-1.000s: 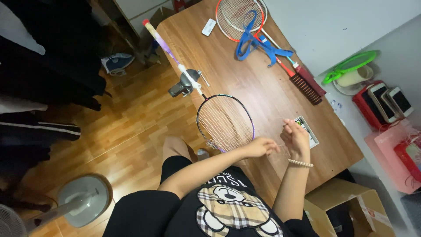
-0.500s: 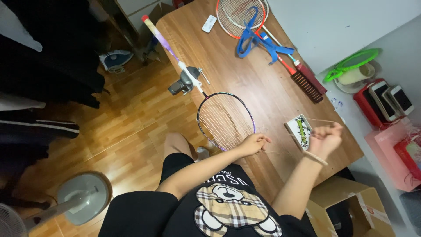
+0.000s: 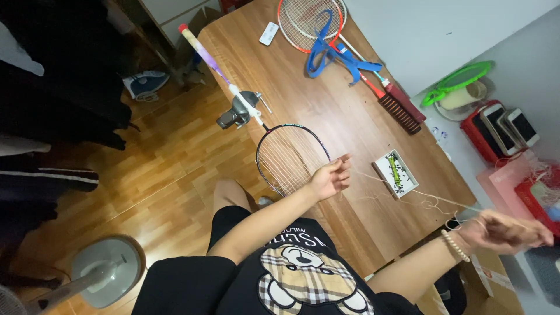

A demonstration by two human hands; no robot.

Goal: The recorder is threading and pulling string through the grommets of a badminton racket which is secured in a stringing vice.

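1. Dark-framed badminton racket [image 3: 291, 157] with pale strings lying on brown wooden table [image 3: 303, 81], shaft clamped in small grey metal vise [image 3: 239, 111] at table edge.
2. Left hand [image 3: 331, 178] at racket head's rim, fingers pinching thin pale string [image 3: 408, 189].
3. Right hand [image 3: 501, 230] well beyond racket, off table edge, clenched around same string, drawn taut.
4. Small white tray [image 3: 396, 174] just past racket head.

Racket [image 3: 290, 156] clamped in a vise [image 3: 239, 111] at the tabletop [image 3: 326, 111] edge, head toward the person. Small tray [image 3: 396, 174] right of it on the tabletop. Second racket [image 3: 309, 22] at the far end, brush [image 3: 400, 107] just beside. Fan [image 3: 102, 274] on the floor, left.
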